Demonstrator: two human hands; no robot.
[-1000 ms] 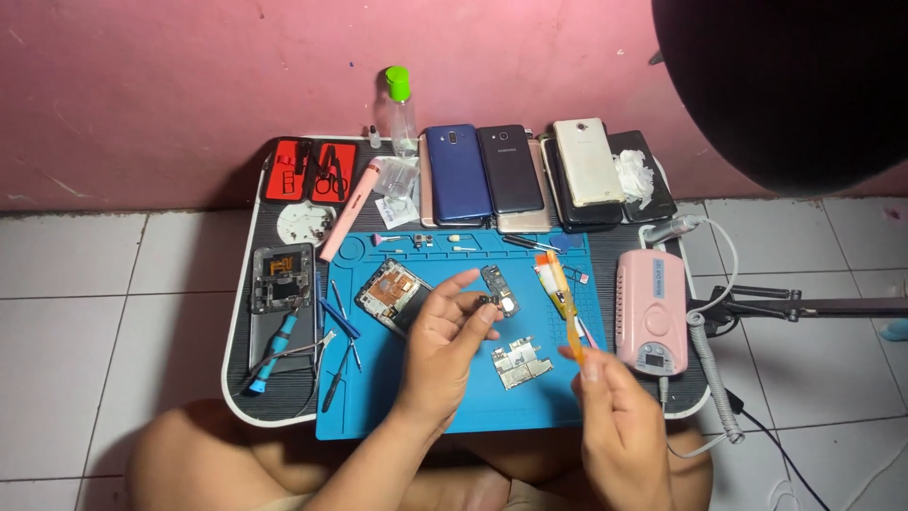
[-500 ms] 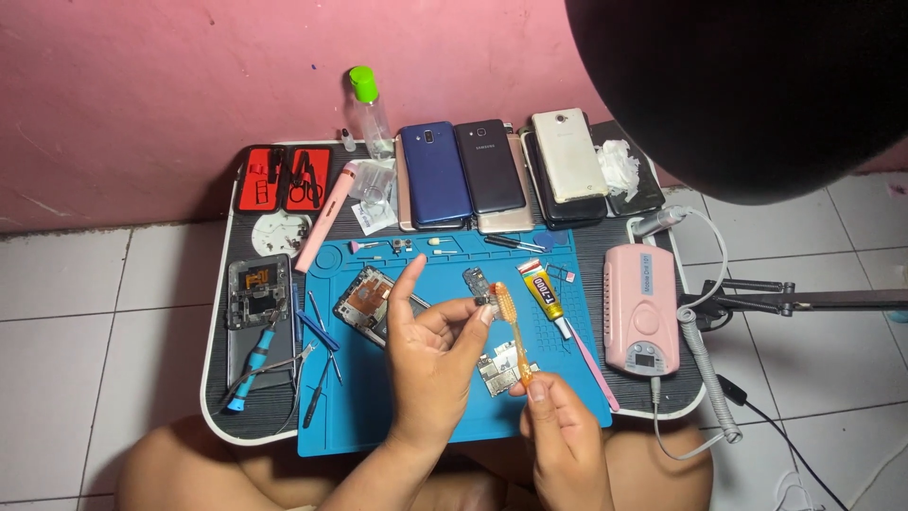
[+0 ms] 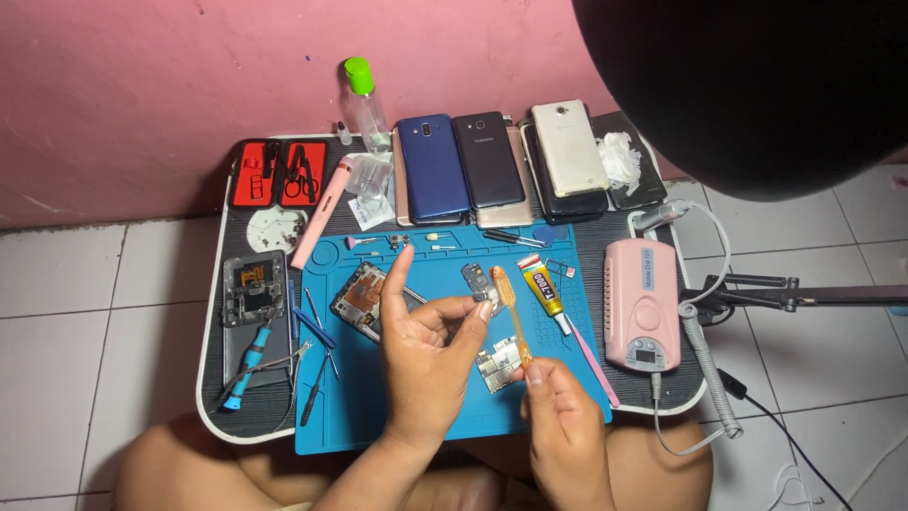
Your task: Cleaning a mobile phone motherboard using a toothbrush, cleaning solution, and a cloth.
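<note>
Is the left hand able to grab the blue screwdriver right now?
Probably not straight away: the left hand is pinching a small phone part. The blue screwdriver lies uncovered on that side, so nothing blocks the way.

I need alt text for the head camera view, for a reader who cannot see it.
The left hand holds a small circuit board while the right hand brushes it with an orange toothbrush, above a blue repair mat with phones behind.
</note>
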